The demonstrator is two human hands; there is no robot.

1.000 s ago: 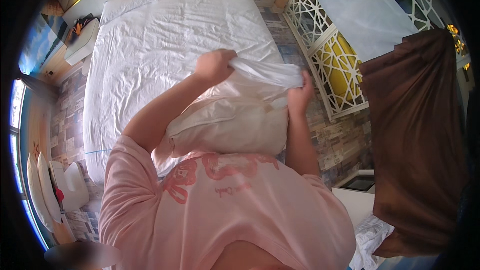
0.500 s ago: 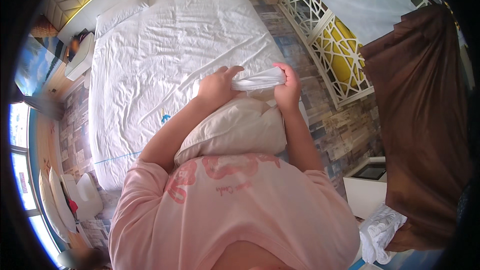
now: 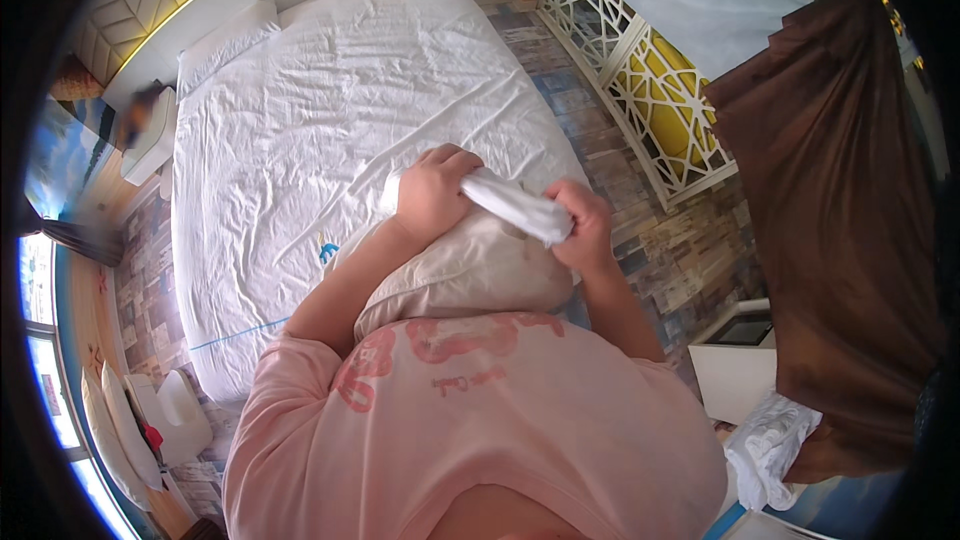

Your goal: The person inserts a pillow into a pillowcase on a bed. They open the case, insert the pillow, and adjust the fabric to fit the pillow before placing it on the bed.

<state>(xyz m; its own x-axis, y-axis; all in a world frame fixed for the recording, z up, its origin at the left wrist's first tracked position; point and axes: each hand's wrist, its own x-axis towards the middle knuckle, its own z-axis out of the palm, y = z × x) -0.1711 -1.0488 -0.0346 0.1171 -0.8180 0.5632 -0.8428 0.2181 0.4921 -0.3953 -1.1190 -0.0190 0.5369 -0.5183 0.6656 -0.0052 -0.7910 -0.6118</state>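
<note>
**A:** How far along are you with that pillow point(image 3: 470, 275)?

**B:** Early, I'd say. You've got it pinned against your chest at the foot of the bed point(image 3: 330, 130). Your left hand point(image 3: 432, 195) and right hand point(image 3: 582, 225) are both fisted tight on a bunched white case point(image 3: 520, 205) above the pillow's top end. None of it looks pulled over yet, so the whole sleeving's left.
</note>
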